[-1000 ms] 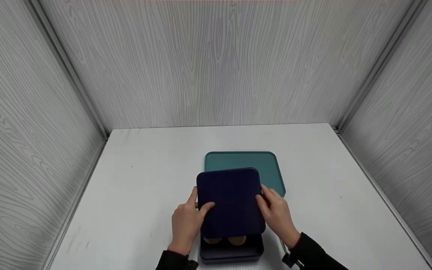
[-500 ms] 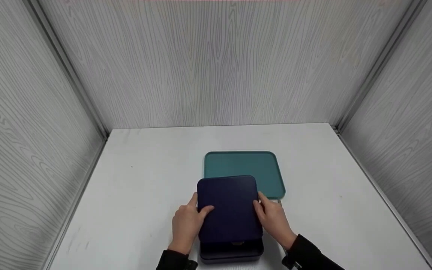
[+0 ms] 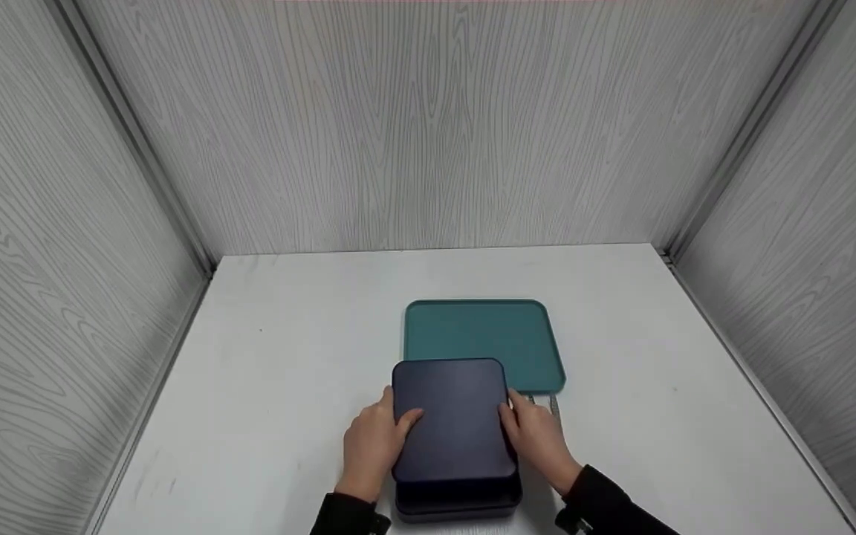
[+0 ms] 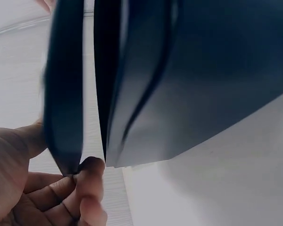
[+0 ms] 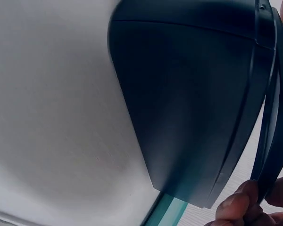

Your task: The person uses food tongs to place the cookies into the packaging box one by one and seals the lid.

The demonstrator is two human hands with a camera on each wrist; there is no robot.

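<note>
- I have the left hand [image 3: 372,446] gripping the left edge of the dark blue lid [image 3: 454,420], thumb on top and fingers curled under the rim; the left wrist view shows those fingers [image 4: 87,188] tucked beneath the lid's edge.
- My right hand [image 3: 539,438] grips the opposite edge the same way, with a fingertip [image 5: 236,205] pressed against the rim in the right wrist view.
- The lid sits over the dark blue box [image 3: 458,501], near the front edge of the white table [image 3: 287,371], just in front of the teal tray [image 3: 484,334].
- As I judge it, the covering is nearly done: the lid spans most of the box, but the box's near lip shows below the lid's front edge, and both wrist views show a slim gap between lid and box wall.
- What is left, in my reading: bring the lid square over the box, press it down until the gap closes, and let go with both hands.
- I cannot tell what the box holds; the lid hides its inside.
</note>
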